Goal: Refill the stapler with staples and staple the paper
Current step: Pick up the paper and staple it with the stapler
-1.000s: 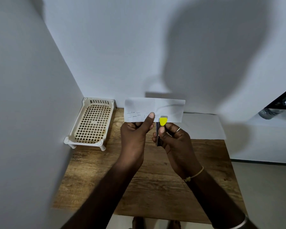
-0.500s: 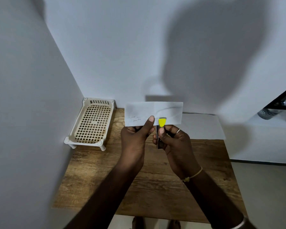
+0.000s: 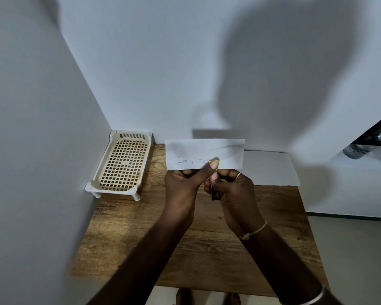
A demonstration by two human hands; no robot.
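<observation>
Hands meet at paper's [image 3: 205, 153] lower edge — left hand [image 3: 182, 186] pinching it, right hand [image 3: 234, 190] closed around stapler [image 3: 214, 192].

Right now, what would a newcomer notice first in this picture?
First, the two hands at the centre: the left hand holds a folded paper up, and the right hand grips a stapler with a yellow tip at the paper's lower edge. Next, the tray in the table's far left corner.

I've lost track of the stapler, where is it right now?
In the head view it is mid-frame, above the wooden table: the stapler is gripped in the right hand, its yellow tip at the bottom edge of the paper beside the left thumb.
</observation>
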